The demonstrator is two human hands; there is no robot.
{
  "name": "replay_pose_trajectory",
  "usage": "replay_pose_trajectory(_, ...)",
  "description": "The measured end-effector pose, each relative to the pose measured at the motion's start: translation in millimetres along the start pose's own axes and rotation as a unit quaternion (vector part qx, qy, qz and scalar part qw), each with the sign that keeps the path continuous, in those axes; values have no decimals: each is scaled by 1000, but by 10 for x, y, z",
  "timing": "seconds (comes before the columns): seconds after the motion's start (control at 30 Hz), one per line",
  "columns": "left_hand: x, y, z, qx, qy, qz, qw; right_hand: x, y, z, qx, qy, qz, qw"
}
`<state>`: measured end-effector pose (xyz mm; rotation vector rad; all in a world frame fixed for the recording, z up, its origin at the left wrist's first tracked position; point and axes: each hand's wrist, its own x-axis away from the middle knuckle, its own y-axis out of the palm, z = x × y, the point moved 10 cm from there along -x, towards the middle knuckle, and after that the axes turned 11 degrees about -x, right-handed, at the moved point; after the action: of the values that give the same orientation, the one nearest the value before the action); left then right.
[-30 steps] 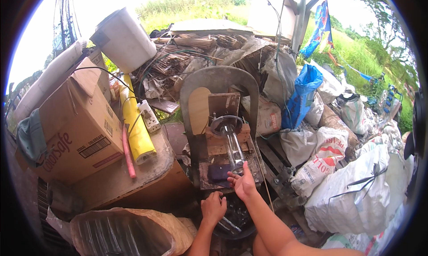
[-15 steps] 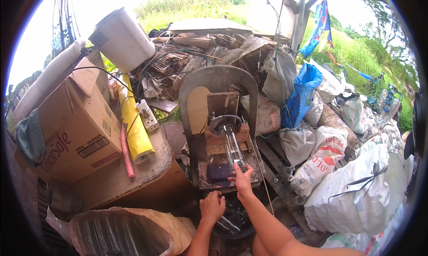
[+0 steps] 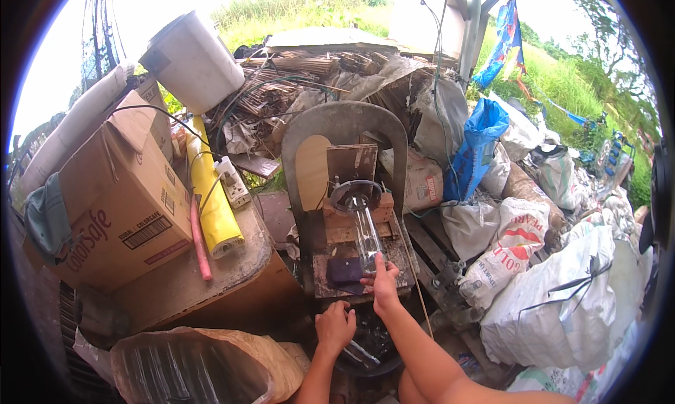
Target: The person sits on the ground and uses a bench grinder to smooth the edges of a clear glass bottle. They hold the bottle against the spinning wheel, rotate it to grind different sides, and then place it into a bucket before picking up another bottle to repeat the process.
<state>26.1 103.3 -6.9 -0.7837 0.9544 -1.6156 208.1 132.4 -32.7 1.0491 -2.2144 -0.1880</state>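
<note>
My right hand (image 3: pixel 383 288) grips the near end of a clear glass bottle (image 3: pixel 367 232), with the thumb and fingers around it. The bottle lies lengthwise, its far end at a round, dark-rimmed ring (image 3: pixel 355 195) on a wooden stand (image 3: pixel 336 234). My left hand (image 3: pixel 335 326) is closed just below the stand's near edge; whatever its curled fingers hold, if anything, is hidden. A dark purple pad (image 3: pixel 344 273) rests on the stand's base, left of the bottle. The stand sits on a grey plastic chair (image 3: pixel 344 114). Beneath my hands, a dark basin (image 3: pixel 365 348) contains glass pieces.
To the left, a cardboard box (image 3: pixel 126 193), a yellow roll (image 3: pixel 211 207) and a power strip (image 3: pixel 232 182) stand on a worn table (image 3: pixel 246 263). A brown sack (image 3: pixel 271 369) of glass is nearer. Several white sacks (image 3: pixel 548 298) and a blue sack (image 3: pixel 477 147) crowd the right.
The bottle looks slightly turned or shifted in my right hand, whose fingers moved a little. My left hand has stayed in place.
</note>
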Motion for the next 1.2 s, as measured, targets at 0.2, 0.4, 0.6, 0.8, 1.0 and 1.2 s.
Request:
replay_pose_trajectory(0.2,-4,4,-3,2,-3,-2,1000,13,87,-117,-13,-81,-17,997)
replay_pose_trajectory(0.4,-4,15,-2,-9,-4,-9,1000,6,20,-70,-75,20,-37,996)
replay_pose_trajectory(0.6,-1,-6,6,3,-8,-13,1000,-21,84,58,-102,89,-82,987)
replay_pose_trajectory(0.8,-1,0,4,3,-3,-7,1000,11,76,85,-48,107,-96,989)
replay_pose_trajectory(1.0,-8,28,-14,1,-3,-4,1000,-46,51,-215,17,-164,0,986)
replay_pose_trajectory(1.2,-2,16,-5,-1,-4,-5,1000,-94,3,62,-60,64,-69,994)
